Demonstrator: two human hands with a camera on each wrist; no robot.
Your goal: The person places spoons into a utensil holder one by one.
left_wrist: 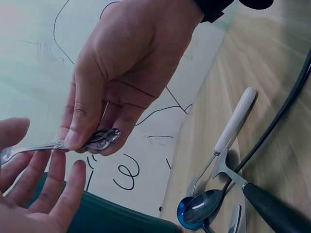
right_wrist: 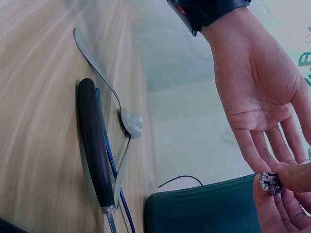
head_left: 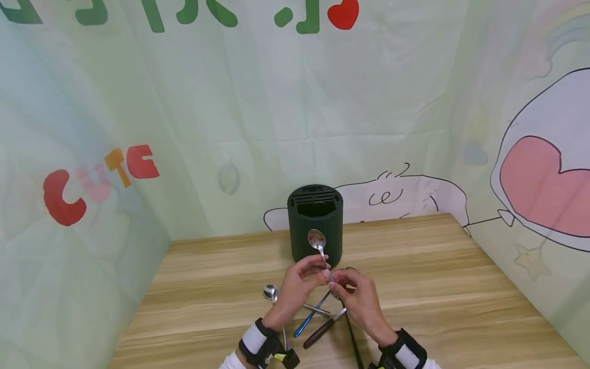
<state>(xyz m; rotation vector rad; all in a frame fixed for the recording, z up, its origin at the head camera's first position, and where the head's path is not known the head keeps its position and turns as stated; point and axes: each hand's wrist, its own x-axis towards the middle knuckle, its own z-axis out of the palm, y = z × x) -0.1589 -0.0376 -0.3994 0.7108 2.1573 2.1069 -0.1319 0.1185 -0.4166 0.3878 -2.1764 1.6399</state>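
Observation:
In the head view, a silver spoon (head_left: pixel 317 239) stands bowl up before the dark green utensil holder (head_left: pixel 315 251). My left hand (head_left: pixel 294 291) has its thumb and fingers about the handle below the bowl. My right hand (head_left: pixel 361 300) pinches the ornate handle end. The left wrist view shows that carved end (left_wrist: pixel 103 139) under the right thumb, while the left fingers (left_wrist: pixel 53 194) lie spread behind the handle. In the right wrist view, the left palm (right_wrist: pixel 260 82) faces the camera, and the right thumb and forefinger grip the patterned tip (right_wrist: pixel 270 183).
Loose cutlery crosses on the wooden table: another silver spoon (head_left: pixel 271 292), a blue handle (head_left: pixel 305 322), a dark brown handle (head_left: pixel 318 334) and a long black handle (head_left: pixel 354 341). A white-handled utensil (left_wrist: pixel 235 119) shows in the left wrist view. Printed cloth hangs behind.

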